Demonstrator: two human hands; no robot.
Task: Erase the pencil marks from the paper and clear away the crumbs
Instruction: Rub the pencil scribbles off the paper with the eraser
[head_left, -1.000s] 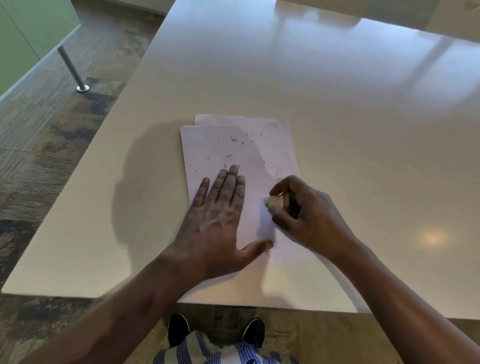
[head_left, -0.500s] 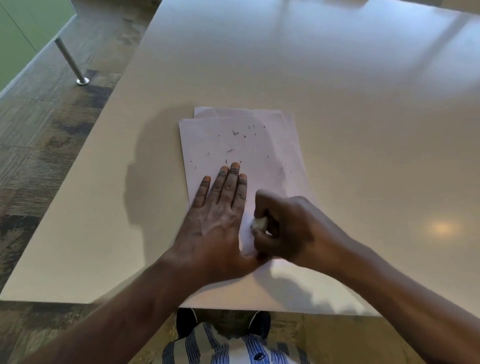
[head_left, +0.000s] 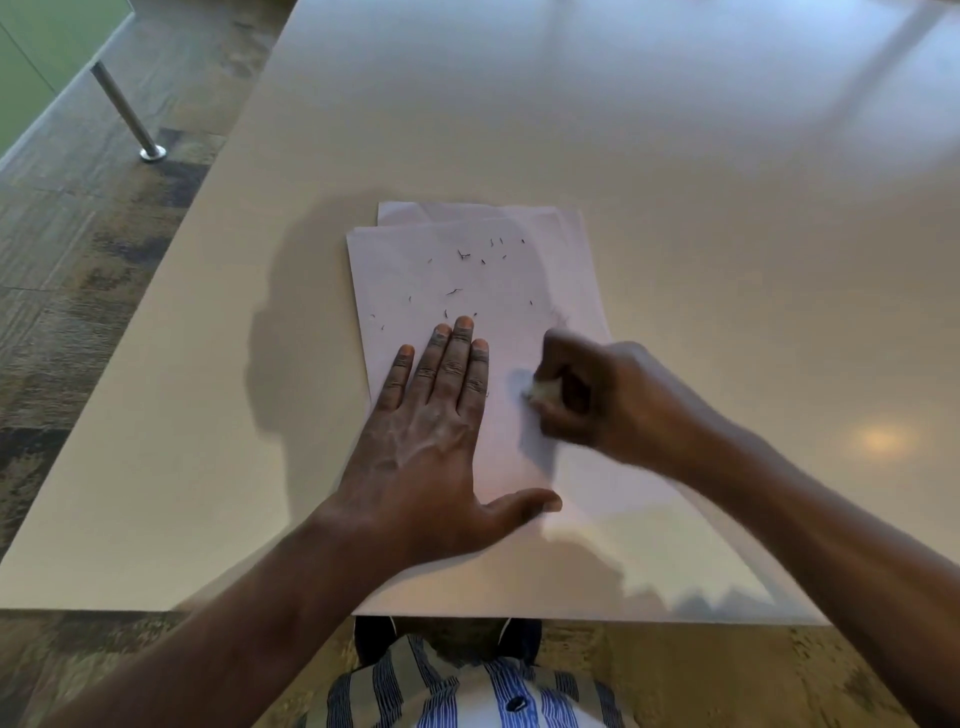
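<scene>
A white sheet of paper (head_left: 415, 270) lies on the beige table (head_left: 675, 208), on top of a second sheet whose far edge shows behind it. Dark eraser crumbs (head_left: 462, 254) are scattered over its upper half. Faint pencil marks (head_left: 561, 316) show near the right edge. My left hand (head_left: 436, 431) lies flat on the paper's lower left, fingers spread, pressing it down. My right hand (head_left: 597, 400) is closed around a pale eraser (head_left: 540, 391), whose tip touches the paper just right of my left hand.
The table's near edge (head_left: 208, 608) runs along the bottom and its left edge slants up. A metal post (head_left: 124, 111) stands on the patterned floor at the upper left. My striped shirt (head_left: 467, 686) shows below the table edge.
My right hand with the eraser slid toward me and against my left hand, then moved back out to the right and up. My left hand stayed flat on the paper.
</scene>
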